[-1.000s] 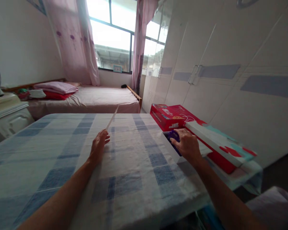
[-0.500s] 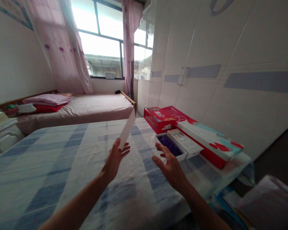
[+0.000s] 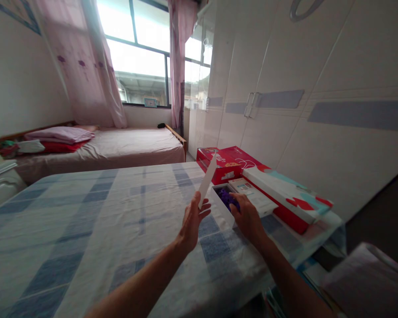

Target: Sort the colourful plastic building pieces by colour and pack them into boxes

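My left hand (image 3: 193, 218) holds a thin white card-like sheet (image 3: 208, 179) upright between thumb and fingers, over the middle of the table. What is on its far side is hidden. My right hand (image 3: 247, 216) reaches into a shallow white box (image 3: 219, 201), its fingers curled onto a bunch of dark purple pieces (image 3: 224, 195). Their exact kind is too small to make out, and the hand hides part of them. Against the box's right side lies a white printed lid or second box (image 3: 257, 196).
A red carton (image 3: 223, 174) stands behind the white box. To the right lies a long red and white gift box (image 3: 285, 190). A blue and white checked cloth (image 3: 96, 212) covers the table. Beyond are a bed (image 3: 132, 143) and a white wardrobe (image 3: 268, 66).
My right hand has moved down into the white box and onto the purple pieces, which now look bunched together. My left hand has shifted right with the white sheet.
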Action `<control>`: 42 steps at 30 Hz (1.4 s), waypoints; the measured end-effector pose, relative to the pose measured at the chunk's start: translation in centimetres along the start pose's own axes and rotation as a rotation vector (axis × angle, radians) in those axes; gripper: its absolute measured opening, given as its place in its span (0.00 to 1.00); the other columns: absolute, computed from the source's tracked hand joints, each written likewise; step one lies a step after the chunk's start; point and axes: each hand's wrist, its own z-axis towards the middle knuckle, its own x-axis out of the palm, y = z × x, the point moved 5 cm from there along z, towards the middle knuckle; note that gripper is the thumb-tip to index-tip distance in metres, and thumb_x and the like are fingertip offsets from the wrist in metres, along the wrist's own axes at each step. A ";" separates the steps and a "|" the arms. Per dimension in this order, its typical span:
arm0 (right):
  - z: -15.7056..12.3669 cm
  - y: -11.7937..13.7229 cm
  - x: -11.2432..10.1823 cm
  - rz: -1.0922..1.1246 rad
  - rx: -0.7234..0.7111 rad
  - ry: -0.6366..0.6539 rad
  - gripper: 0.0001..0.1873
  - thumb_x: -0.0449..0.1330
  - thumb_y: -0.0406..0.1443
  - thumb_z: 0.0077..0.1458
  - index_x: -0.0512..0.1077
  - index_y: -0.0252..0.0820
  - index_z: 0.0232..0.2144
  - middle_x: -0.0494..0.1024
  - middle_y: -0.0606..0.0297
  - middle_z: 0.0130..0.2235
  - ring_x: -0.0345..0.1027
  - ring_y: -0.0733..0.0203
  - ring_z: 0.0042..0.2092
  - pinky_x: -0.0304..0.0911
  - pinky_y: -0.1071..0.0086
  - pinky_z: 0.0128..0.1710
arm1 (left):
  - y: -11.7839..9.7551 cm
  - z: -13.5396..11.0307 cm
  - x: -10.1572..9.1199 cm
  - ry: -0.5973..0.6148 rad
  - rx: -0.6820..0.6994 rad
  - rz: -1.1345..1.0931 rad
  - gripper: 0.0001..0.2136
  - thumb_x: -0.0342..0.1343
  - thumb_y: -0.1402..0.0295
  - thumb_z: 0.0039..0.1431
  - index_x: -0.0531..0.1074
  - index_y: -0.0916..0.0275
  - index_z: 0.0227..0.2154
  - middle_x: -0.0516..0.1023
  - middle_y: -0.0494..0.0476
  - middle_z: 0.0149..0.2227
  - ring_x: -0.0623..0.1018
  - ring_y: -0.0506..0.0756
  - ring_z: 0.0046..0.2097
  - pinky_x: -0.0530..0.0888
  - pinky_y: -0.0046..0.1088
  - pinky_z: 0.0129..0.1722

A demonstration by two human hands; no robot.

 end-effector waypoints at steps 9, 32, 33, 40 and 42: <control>0.6 -0.3 0.6 -0.186 0.003 0.096 0.17 0.48 0.30 0.57 0.71 0.43 0.46 0.73 0.56 0.51 0.61 0.52 0.57 0.58 0.53 0.51 | 1.2 0.3 -0.5 0.013 -0.026 0.002 0.32 0.58 0.43 0.44 0.70 0.64 0.45 0.75 0.66 0.43 0.77 0.61 0.45 0.73 0.36 0.44; -1.3 2.9 -0.5 0.812 0.321 0.087 0.40 0.58 0.50 0.52 0.51 0.43 0.62 0.57 0.54 0.63 0.52 0.50 0.63 0.52 0.54 0.60 | 3.0 -4.4 4.2 0.509 0.025 0.040 0.24 0.48 0.52 0.61 0.65 0.57 0.56 0.64 0.59 0.60 0.66 0.62 0.58 0.61 0.43 0.58; -1.4 2.6 -0.4 0.791 0.329 0.093 0.42 0.58 0.51 0.51 0.51 0.42 0.62 0.56 0.54 0.64 0.50 0.50 0.63 0.50 0.54 0.61 | 2.9 -4.5 4.3 0.506 0.042 0.075 0.23 0.48 0.53 0.61 0.65 0.58 0.56 0.64 0.59 0.60 0.66 0.62 0.58 0.62 0.42 0.57; -0.3 0.5 -1.2 0.597 0.354 0.115 0.38 0.59 0.48 0.48 0.61 0.34 0.58 0.65 0.51 0.58 0.59 0.50 0.59 0.56 0.58 0.59 | 2.1 -3.8 5.3 0.462 0.019 0.280 0.25 0.47 0.49 0.58 0.73 0.65 0.45 0.72 0.64 0.51 0.72 0.60 0.50 0.70 0.37 0.48; 0.5 -1.1 -1.9 0.447 0.335 0.061 0.33 0.58 0.42 0.49 0.64 0.31 0.55 0.66 0.49 0.57 0.60 0.50 0.59 0.55 0.58 0.59 | 2.6 -3.0 5.2 0.438 -0.047 0.351 0.28 0.46 0.46 0.57 0.74 0.70 0.38 0.75 0.66 0.43 0.75 0.59 0.42 0.71 0.37 0.44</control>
